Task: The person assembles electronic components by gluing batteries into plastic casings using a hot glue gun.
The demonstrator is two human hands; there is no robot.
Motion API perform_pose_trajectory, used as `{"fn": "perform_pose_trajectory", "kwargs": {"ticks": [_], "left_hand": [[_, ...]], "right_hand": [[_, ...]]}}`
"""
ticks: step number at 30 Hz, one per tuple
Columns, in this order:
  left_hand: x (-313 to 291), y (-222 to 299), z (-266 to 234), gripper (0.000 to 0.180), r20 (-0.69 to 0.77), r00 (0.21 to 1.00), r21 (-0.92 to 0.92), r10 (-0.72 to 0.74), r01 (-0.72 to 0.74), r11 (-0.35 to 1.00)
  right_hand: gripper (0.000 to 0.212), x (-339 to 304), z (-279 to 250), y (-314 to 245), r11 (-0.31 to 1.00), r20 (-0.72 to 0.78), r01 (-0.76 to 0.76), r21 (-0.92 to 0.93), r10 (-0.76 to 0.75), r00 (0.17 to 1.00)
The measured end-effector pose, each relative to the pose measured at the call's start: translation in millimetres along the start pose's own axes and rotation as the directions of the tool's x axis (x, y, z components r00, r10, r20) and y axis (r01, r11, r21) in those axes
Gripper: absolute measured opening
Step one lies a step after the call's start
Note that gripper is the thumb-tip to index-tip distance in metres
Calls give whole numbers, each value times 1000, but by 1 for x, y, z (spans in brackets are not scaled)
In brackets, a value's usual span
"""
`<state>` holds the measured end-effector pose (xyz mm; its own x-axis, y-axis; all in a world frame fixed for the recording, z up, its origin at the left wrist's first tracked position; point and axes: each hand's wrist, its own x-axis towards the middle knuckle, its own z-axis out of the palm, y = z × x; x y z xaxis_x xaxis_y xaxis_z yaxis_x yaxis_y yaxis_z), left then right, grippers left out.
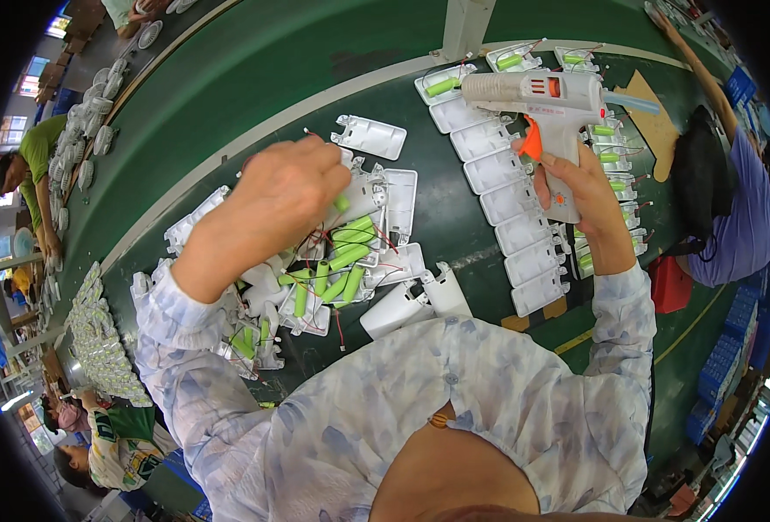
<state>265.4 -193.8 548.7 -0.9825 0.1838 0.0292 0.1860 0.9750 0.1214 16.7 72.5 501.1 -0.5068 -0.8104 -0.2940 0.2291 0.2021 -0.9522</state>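
Note:
My right hand (595, 190) is wrapped round the handle of a white hot glue gun (566, 103) with an orange trigger. A translucent glue stick (635, 102) sticks out of its rear, and its front end points left. My left hand (291, 184) is closed above a heap of green battery cells (350, 254) with thin wires and white plastic housings (400, 262). Its fingertips point down and hide what they pinch. A thin wire with a small connector shows beside the knuckles. Under the gun stands a column of white housings (522, 237), side by side.
More housings with green cells (609, 157) lie right of the column. One loose housing (372, 137) is beyond my left hand; two white covers (420, 301) lie near me. Brown cardboard (641, 122) is at the far right. Other people work at left and right.

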Motion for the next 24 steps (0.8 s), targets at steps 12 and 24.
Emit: {"fn": "perform_pose_trajectory", "kwargs": {"ticks": [12, 24], "left_hand": [[30, 9, -29, 26, -538, 838, -266, -95, -61, 962], [61, 15, 37, 29, -96, 993, -196, 72, -89, 976]], "right_hand": [[44, -16, -11, 1, 999, 70, 8, 49, -12, 997], [44, -32, -7, -1, 997, 4, 71, 24, -71, 997]]}}
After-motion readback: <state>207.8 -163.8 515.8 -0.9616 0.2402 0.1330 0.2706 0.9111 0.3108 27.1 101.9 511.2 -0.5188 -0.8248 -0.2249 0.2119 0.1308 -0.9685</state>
